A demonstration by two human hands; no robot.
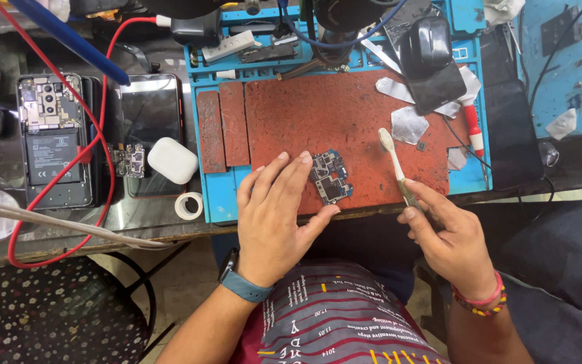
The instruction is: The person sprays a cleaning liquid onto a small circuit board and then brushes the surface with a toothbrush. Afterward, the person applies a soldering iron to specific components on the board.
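Fingers [289,164] of my left hand [274,219] lie spread and flat on the red mat [345,118], fingertips and thumb pressing against the left and lower edges of the small blue circuit board [329,177] to pin it in place rather than wrapping around it. My right hand [447,232] is closed around the handle of a pale toothbrush [395,165], whose bristle head points up and away, just beside the board but not touching it.

The board sits near the front edge of the mat, close to the bench [136,216] edge above my lap. I judge that a hard sideways stroke could slide it out from under my fingertips and off the front. Since I only press its edges, it could also pivot. Stiff bristles could catch small parts on its face.

Scraps of silver foil [409,125] lie well apart on the right. On the left an opened phone [52,138], a white earbud case [173,160] and a tape roll [188,205] sit under a loose red cable [99,135], which could snag an elbow.
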